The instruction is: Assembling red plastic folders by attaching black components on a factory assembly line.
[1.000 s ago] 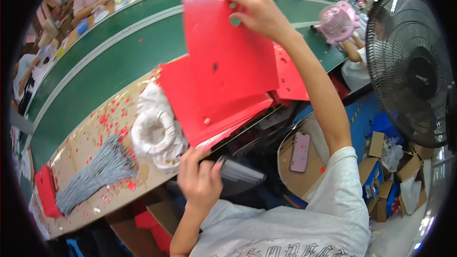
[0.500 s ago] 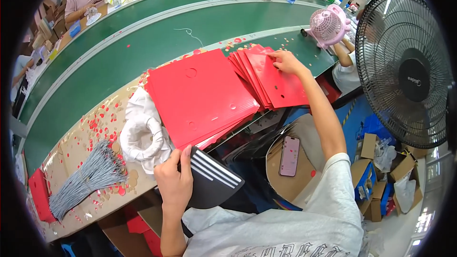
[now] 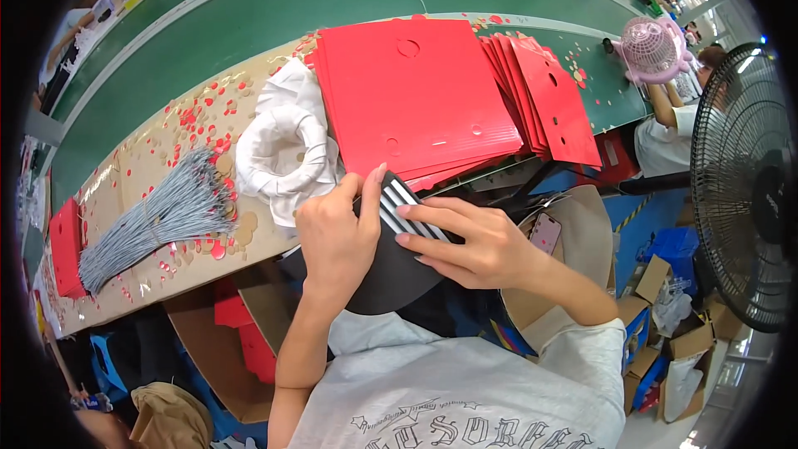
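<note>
Between my hands, in front of my chest, is a black, round-edged piece [image 3: 396,270] with several white stripes; its exact kind is unclear. My left hand [image 3: 339,229] is closed at its upper left edge, the thumb pointing up. Across the stripes lie the stretched fingers of my right hand [image 3: 474,241], its thumb hidden. Just beyond my hands lies a large stack of flat red sheets [image 3: 407,91] with round cut marks. Right of it are fanned red folded pieces [image 3: 553,104] with small holes.
Left of the stack sits a white cloth ring [image 3: 283,154], beside a bundle of grey cords [image 3: 158,220] and scattered discs. A black fan [image 3: 748,187] stands at right, near a small pink fan [image 3: 652,50]. A phone [image 3: 545,233] rests inside an open container. A green conveyor [image 3: 249,25] runs behind.
My right hand has left the fanned red pieces and come down onto the black striped piece. My left hand stays at that piece. The whole view has shifted.
</note>
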